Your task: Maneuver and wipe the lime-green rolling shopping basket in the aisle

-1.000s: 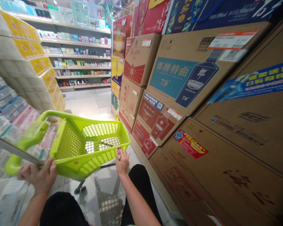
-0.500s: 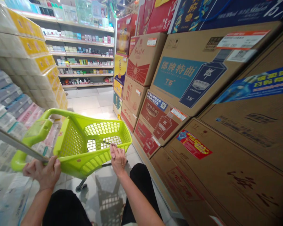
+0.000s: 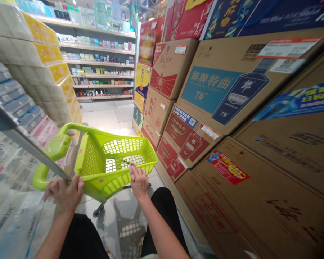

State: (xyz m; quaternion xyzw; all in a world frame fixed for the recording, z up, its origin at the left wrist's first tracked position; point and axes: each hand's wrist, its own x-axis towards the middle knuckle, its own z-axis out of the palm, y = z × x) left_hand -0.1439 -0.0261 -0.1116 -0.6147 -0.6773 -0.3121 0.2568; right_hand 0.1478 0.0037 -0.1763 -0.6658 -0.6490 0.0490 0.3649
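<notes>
A lime-green plastic shopping cart point(image 3: 93, 158) stands before me, its slotted basket turned toward the right. My left hand point(image 3: 66, 192) is closed over the near side of the cart, close to its handle. A grey pole point(image 3: 40, 154) slants down from the left and ends at that hand; whether my fingers also hold it I cannot tell. My right hand point(image 3: 138, 181) is wrapped around the near rim of the basket, toward its front end. A small dark item lies at the basket's bottom, too small to name. One caster wheel point(image 3: 99, 208) shows beneath.
Stacked cartons point(image 3: 205, 86) rise close along my right side. At left stand piled tissue packs point(image 3: 43, 54) and other wrapped packages point(image 3: 13, 216). Shelves of small goods point(image 3: 102, 64) cross the far end of the tiled aisle point(image 3: 105, 117).
The cart and both my hands have shifted to the right in view, the handle end most. The surroundings have also slid slightly right. Both hands keep their grip.
</notes>
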